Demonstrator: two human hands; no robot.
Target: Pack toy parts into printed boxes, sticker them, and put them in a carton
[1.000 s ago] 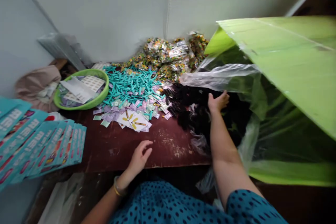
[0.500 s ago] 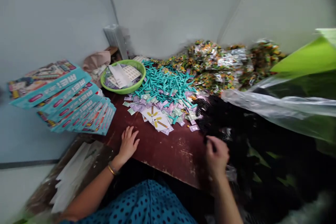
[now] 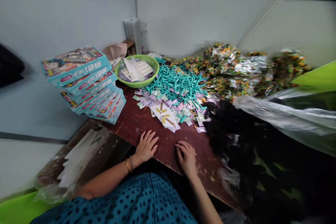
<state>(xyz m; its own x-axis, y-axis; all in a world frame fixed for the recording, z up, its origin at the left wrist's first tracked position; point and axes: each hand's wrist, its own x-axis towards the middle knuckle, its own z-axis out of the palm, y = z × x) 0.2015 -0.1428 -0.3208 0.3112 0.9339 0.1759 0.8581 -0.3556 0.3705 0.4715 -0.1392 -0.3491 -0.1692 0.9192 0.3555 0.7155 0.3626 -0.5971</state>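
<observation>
My left hand (image 3: 147,146) lies on the front edge of the dark red table (image 3: 168,148), fingers spread, holding nothing. To its right, my right hand (image 3: 187,156) rests on the same table with curved fingers somewhat apart and nothing visible in it. Beyond both hands lie white cards (image 3: 166,116) printed with yellow pickaxe pictures. Small purple and pale green packets (image 3: 147,98) are scattered around the cards. Behind them is a heap of teal sticks (image 3: 178,80).
A green basket (image 3: 139,84) holds white sheets. Blue boxes (image 3: 91,77) are stacked at the left. Foil-like packs (image 3: 223,59) lie at the back right. Black material (image 3: 252,143) and clear plastic (image 3: 283,112) fill the right side. White strips (image 3: 78,154) sit lower left.
My right hand has moved left from beside the black material onto the red table, and its fingers are looser. The camera view has turned left, shifting the scene to the right.
</observation>
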